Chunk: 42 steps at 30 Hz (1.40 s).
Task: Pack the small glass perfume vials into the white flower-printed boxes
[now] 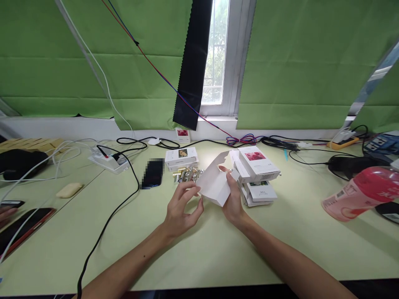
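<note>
My right hand (pixel 234 204) grips a white paper box (pixel 215 182) by its right side, with the thumb over its edge. The box is tilted above the table, and a torn-looking flap stands up at its far end. To the left of the box, my left hand (pixel 183 209) is open, its fingers curved and apart, with the fingertips close to the box's edge. Whether they touch it I cannot tell. Several small shiny foil packets (pixel 187 174) lie just behind my left hand. Next to my right hand are stacked white boxes, the top one (pixel 257 164) bearing a red picture.
Behind the packets is another white box (pixel 181 158), with a dark phone (pixel 152 172) to its left. A power strip (pixel 109 160) and cables lie farther left. A pink bottle (pixel 358 195) lies at the right. Another person's hand (pixel 6 215) shows at the left edge.
</note>
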{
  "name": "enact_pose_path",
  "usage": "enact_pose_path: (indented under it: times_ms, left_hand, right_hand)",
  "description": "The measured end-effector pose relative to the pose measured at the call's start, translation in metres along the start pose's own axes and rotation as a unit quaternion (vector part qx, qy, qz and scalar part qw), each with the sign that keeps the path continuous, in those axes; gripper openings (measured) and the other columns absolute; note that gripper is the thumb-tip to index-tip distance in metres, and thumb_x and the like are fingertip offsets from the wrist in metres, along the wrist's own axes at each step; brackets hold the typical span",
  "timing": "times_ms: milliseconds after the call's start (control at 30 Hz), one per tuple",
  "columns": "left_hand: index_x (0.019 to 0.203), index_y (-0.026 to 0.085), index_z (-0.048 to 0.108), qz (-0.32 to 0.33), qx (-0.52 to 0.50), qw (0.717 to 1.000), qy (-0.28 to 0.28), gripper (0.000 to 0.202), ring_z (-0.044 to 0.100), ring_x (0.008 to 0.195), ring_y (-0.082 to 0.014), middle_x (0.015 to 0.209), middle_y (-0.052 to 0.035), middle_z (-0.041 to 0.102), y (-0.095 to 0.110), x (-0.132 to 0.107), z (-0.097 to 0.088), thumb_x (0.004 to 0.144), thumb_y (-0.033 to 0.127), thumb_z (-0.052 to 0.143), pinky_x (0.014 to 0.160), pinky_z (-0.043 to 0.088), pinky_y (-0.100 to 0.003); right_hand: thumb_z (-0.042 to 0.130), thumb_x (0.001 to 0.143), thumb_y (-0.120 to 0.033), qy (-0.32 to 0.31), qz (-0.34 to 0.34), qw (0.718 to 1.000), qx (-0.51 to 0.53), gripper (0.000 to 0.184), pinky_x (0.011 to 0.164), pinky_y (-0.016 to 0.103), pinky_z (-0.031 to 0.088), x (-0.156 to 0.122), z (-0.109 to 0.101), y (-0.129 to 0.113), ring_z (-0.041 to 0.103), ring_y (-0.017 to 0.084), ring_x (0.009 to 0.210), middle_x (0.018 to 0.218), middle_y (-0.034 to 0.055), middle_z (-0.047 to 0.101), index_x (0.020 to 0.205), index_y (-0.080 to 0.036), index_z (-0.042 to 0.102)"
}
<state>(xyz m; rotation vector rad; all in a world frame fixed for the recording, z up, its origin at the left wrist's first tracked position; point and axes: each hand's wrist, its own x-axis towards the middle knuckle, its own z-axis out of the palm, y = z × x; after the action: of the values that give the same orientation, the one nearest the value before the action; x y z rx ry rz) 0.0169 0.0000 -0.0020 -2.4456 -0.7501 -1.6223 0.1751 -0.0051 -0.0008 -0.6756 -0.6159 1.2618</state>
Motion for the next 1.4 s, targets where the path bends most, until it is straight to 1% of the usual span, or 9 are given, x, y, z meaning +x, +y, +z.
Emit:
enact_pose_path:
  times_ms: [300,400,500,600,733,833,1067,1233,1400]
  left_hand:
    - [0.122,0.024,0.057,0.010,-0.028,0.999,-0.011,0.046,0.067,0.092,-0.0183,0.110,-0.0088,0.060,-0.0017,-0.0035,0.0011,0.082,0.002,0.065,0.070,0.062,-0.030]
    - [0.124,0.025,0.056,0.013,-0.029,0.999,-0.018,0.049,0.066,0.096,-0.0192,0.112,-0.0094,0.060,-0.0027,-0.0046,0.0011,0.082,0.001,0.065,0.072,0.063,-0.031]
    - [0.127,0.025,0.055,0.024,-0.028,0.999,-0.024,0.052,0.065,0.100,-0.0201,0.114,-0.0104,0.059,-0.0036,-0.0054,0.0010,0.082,0.000,0.065,0.076,0.063,-0.032]
    - [0.128,0.025,0.054,0.033,-0.026,0.998,-0.036,0.053,0.065,0.100,-0.0195,0.115,-0.0107,0.058,-0.0039,-0.0056,0.0004,0.082,-0.001,0.065,0.076,0.063,-0.031]
    - [0.131,0.025,0.052,0.055,-0.018,0.997,-0.049,0.057,0.064,0.104,-0.0209,0.117,-0.0117,0.058,-0.0052,-0.0061,-0.0003,0.082,-0.001,0.065,0.080,0.062,-0.033]
    - [0.133,0.024,0.051,0.081,-0.010,0.995,-0.051,0.058,0.064,0.105,-0.0213,0.118,-0.0127,0.059,-0.0074,-0.0070,-0.0001,0.083,-0.001,0.064,0.083,0.062,-0.037]
    - [0.133,0.021,0.050,0.115,-0.001,0.992,-0.060,0.059,0.063,0.108,-0.0235,0.120,-0.0152,0.058,-0.0098,-0.0073,0.0006,0.081,-0.004,0.065,0.083,0.061,-0.038]
    - [0.137,0.021,0.043,0.109,-0.013,0.992,-0.063,0.067,0.063,0.107,-0.0236,0.118,-0.0151,0.058,-0.0091,-0.0063,0.0013,0.080,-0.005,0.065,0.085,0.061,-0.039]
    - [0.134,0.019,0.045,0.098,-0.018,0.993,-0.068,0.062,0.064,0.107,-0.0238,0.116,-0.0149,0.059,-0.0088,-0.0063,0.0016,0.080,-0.004,0.065,0.085,0.060,-0.038]
  right_hand:
    - [0.066,0.084,-0.058,-0.010,-0.003,1.000,0.011,0.049,0.081,0.035,0.055,-0.0007,-0.0005,0.0010,0.067,0.023,0.092,0.099,0.0012,0.069,0.121,-0.027,0.060]
    - [0.064,0.085,-0.057,-0.026,-0.005,0.999,0.020,0.049,0.081,0.035,0.055,-0.0002,-0.0005,0.0014,0.067,0.024,0.097,0.105,0.0031,0.070,0.123,-0.026,0.059]
    - [0.066,0.084,-0.058,-0.014,0.007,1.000,0.025,0.051,0.083,0.036,0.055,0.0005,-0.0004,0.0018,0.067,0.024,0.099,0.107,0.0032,0.070,0.124,-0.027,0.058]
    - [0.068,0.081,-0.060,0.002,0.018,0.999,0.027,0.054,0.083,0.036,0.055,0.0007,0.0002,0.0016,0.068,0.024,0.098,0.103,0.0022,0.071,0.123,-0.027,0.056]
    - [0.068,0.081,-0.060,-0.008,0.019,0.999,0.033,0.052,0.081,0.036,0.055,-0.0002,0.0017,-0.0003,0.070,0.025,0.094,0.099,0.0017,0.073,0.118,-0.027,0.056]
    - [0.069,0.080,-0.060,-0.020,0.025,0.999,0.036,0.049,0.080,0.035,0.055,-0.0008,0.0028,-0.0024,0.071,0.025,0.092,0.097,0.0015,0.073,0.113,-0.026,0.059]
    - [0.070,0.076,-0.066,-0.012,0.043,0.999,0.027,0.052,0.078,0.037,0.056,-0.0003,0.0037,-0.0028,0.071,0.028,0.094,0.092,0.0031,0.074,0.104,-0.022,0.065]
    - [0.072,0.074,-0.066,0.000,0.031,0.999,0.021,0.055,0.078,0.037,0.057,-0.0001,0.0038,-0.0023,0.071,0.028,0.096,0.096,0.0029,0.075,0.106,-0.023,0.064]
    - [0.071,0.074,-0.069,-0.005,0.033,0.999,0.015,0.057,0.080,0.038,0.057,0.0002,0.0027,-0.0011,0.070,0.028,0.099,0.100,0.0039,0.075,0.107,-0.023,0.063]
